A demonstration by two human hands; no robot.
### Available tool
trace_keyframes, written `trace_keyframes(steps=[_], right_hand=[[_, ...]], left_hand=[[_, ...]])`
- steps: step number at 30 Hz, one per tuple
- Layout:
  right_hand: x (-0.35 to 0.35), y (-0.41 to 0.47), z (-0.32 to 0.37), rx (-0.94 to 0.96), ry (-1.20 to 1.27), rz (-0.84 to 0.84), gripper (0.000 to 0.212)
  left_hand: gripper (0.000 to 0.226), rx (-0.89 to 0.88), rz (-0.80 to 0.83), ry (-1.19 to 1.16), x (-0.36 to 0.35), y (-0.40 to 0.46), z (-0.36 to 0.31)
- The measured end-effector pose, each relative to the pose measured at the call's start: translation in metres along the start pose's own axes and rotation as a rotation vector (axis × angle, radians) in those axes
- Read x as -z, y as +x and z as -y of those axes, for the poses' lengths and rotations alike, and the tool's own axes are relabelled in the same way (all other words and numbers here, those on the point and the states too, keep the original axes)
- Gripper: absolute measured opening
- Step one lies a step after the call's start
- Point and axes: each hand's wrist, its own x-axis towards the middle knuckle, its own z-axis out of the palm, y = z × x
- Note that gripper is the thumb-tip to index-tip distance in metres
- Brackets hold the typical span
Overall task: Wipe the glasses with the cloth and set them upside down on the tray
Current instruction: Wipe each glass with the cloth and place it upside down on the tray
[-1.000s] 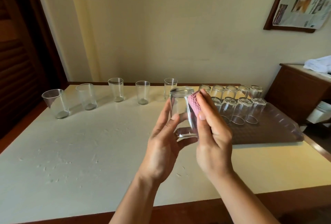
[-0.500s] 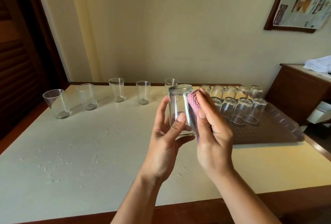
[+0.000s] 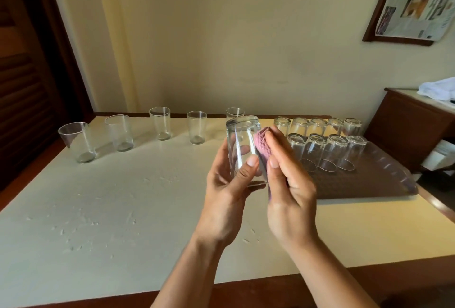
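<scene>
1. The left hand point(image 3: 222, 193) grips the held glass point(image 3: 245, 150) base-up above the middle of the counter point(image 3: 103, 211), thumb on the near wall and fingers curled behind. The right hand point(image 3: 288, 184) is closed on the pink cloth point(image 3: 263, 144), pressing it against the glass's side at 3 o'clock.

2. Judged risk: the glass is smooth and held only by fingertips near its open rim — a hard push from the cloth side could twist it out of the left hand and drop it on the counter.

3. Judged risk: the tray point(image 3: 384, 179) lies close at 3 o'clock of the hands, and its inverted glasses point(image 3: 322, 150) stand tightly packed. Setting the next one down carelessly could knock a neighbour over; the free space is the tray's near part.

4. Contents: the tray holds nine glasses, all upside down, in two rows — five behind, four in front.

5. Five upright glasses point(image 3: 160, 126) stand in a line from 9 to 12 o'clock along the far counter edge, apparently unwiped. Each looks empty, though some show a darker patch at the bottom; whether that is residue or just the thick base I cannot tell.
</scene>
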Motion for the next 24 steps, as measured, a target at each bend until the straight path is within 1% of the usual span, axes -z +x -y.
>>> trace_keyframes(steps=[2, 3, 5, 8, 9, 11, 14, 16, 18, 21, 24], right_hand=[[-0.005, -0.017, -0.001, 0.002, 0.034, 0.017, 0.037], [-0.007, -0.023, -0.001, 0.010, 0.005, 0.012, 0.036], [-0.005, -0.026, -0.003, 0.036, -0.045, 0.013, 0.036], [0.001, -0.004, -0.002, 0.021, -0.044, 0.006, 0.039], [0.003, 0.005, -0.003, 0.016, -0.067, -0.006, 0.039], [0.005, 0.014, -0.004, 0.022, -0.087, -0.007, 0.040], [-0.001, 0.000, -0.001, 0.024, -0.086, 0.023, 0.040], [-0.004, -0.019, -0.002, 0.020, -0.090, 0.031, 0.039], [-0.004, -0.026, -0.002, 0.016, -0.104, 0.021, 0.039], [-0.001, -0.010, -0.001, 0.004, -0.081, 0.010, 0.039], [0.001, 0.006, -0.006, -0.016, -0.095, -0.016, 0.040]], left_hand=[[0.059, 0.020, -0.029, -0.037, 0.003, 0.005, -0.002], [0.063, 0.041, -0.021, -0.053, 0.006, 0.007, -0.002], [0.067, 0.101, 0.037, -0.087, 0.010, 0.006, -0.003], [0.064, 0.142, 0.149, -0.101, 0.009, -0.001, -0.003], [0.063, 0.137, 0.148, -0.101, 0.008, -0.003, -0.002], [0.064, 0.098, 0.072, -0.109, 0.005, -0.004, 0.000], [0.063, 0.041, -0.021, -0.095, 0.003, 0.002, -0.002], [0.057, 0.062, -0.020, -0.071, 0.006, 0.005, -0.005], [0.053, 0.124, 0.018, -0.042, 0.012, 0.004, -0.004], [0.061, 0.178, 0.075, -0.010, 0.015, -0.004, 0.004], [0.068, 0.102, -0.023, 0.001, 0.009, -0.006, 0.005]])
